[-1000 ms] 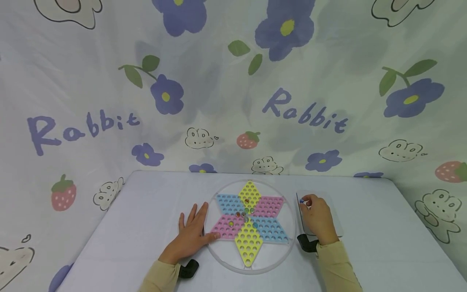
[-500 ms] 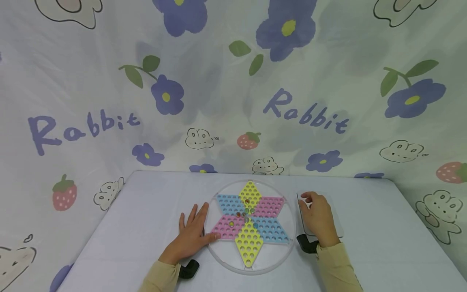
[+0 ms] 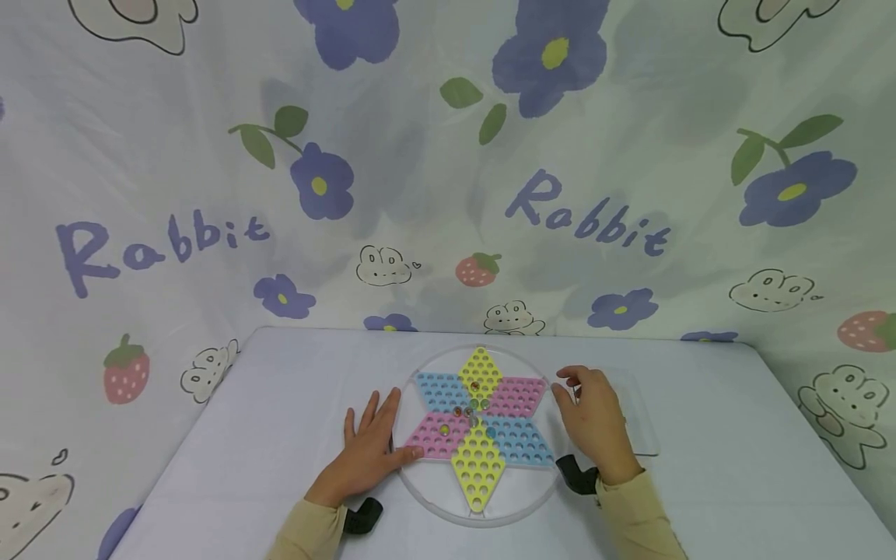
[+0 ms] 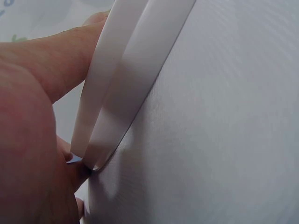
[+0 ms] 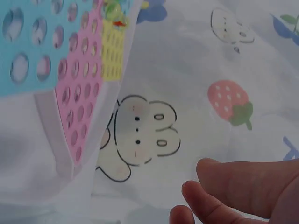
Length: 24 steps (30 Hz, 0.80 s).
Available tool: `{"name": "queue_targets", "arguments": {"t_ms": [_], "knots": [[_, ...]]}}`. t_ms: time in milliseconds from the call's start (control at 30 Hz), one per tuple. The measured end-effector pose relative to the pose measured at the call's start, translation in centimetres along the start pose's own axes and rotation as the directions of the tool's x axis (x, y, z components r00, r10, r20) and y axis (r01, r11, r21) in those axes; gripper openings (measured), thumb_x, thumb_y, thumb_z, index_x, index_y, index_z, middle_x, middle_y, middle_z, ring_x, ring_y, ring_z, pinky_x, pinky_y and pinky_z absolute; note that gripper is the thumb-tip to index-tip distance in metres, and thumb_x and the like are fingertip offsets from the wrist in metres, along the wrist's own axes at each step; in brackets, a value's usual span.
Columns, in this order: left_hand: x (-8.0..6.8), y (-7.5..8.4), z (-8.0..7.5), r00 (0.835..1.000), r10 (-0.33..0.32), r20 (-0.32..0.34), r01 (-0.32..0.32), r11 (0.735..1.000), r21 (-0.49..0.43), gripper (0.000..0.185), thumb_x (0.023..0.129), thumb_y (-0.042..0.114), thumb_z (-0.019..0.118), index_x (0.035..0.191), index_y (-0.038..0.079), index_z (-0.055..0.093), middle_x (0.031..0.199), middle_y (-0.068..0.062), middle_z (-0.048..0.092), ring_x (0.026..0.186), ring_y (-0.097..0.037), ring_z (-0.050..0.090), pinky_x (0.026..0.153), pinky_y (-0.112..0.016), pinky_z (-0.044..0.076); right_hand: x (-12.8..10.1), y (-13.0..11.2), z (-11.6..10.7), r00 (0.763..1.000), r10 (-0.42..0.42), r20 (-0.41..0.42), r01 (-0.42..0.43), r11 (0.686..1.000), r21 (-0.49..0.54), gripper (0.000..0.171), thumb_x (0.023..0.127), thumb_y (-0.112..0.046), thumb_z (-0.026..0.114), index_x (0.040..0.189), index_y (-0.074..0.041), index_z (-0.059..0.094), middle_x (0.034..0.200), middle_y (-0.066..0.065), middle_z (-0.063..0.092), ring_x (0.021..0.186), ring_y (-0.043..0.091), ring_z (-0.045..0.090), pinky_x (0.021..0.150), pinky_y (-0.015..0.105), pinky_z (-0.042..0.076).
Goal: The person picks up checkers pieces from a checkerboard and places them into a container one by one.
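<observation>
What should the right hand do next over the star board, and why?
Probably lower the right hand toward an empty hole on the pink point of the board beside it. Its fingers are curled as if pinching something small, though no marble shows, while the left hand lies flat, steadying the board's rim.

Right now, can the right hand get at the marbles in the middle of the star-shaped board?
Probably yes: the right hand hovers at the round checkers board's right edge, and nothing stands between it and the marbles.
</observation>
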<state>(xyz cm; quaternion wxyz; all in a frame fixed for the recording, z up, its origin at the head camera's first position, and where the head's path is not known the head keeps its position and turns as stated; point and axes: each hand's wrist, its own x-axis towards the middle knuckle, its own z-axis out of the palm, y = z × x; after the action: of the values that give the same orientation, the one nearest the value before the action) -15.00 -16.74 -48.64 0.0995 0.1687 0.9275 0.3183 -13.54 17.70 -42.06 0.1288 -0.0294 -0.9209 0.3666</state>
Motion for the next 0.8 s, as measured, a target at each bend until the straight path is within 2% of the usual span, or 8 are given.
{"name": "queue_targets", "arguments": {"t_ms": [433, 800], "knots": [[-0.1, 0.1, 0.0, 1.000, -0.001, -0.001, 0.001, 1.000, -0.012, 0.105, 0.092, 0.053, 0.067, 0.160, -0.001, 0.009, 0.166, -0.020, 0.014, 0.152, -0.043, -0.003, 0.111, -0.065, -0.019, -0.7, -1.7, 2.1, 0.995, 0.002, 0.095, -0.002, 1.000, 0.006, 0.023, 0.097, -0.014, 0.067, 0.117, -0.002, 0.067, 0.104, 0.012, 0.061, 0.091, 0.025, 0.053, 0.076, 0.039, 0.048], [-0.1, 0.1, -0.1, 1.000, 0.001, -0.002, -0.001, 1.000, -0.016, 0.105, 0.091, 0.053, 0.067, 0.160, -0.001, 0.009, 0.166, -0.019, 0.014, 0.152, -0.043, -0.004, 0.111, -0.065, -0.019, -1.4, -2.3, 3.5, 0.992, -0.043, 0.122, 0.039, 0.999, 0.035, 0.022, 0.096, -0.014, 0.069, 0.115, -0.004, 0.068, 0.102, 0.008, 0.060, 0.090, 0.021, 0.053, 0.077, 0.037, 0.048]]}}
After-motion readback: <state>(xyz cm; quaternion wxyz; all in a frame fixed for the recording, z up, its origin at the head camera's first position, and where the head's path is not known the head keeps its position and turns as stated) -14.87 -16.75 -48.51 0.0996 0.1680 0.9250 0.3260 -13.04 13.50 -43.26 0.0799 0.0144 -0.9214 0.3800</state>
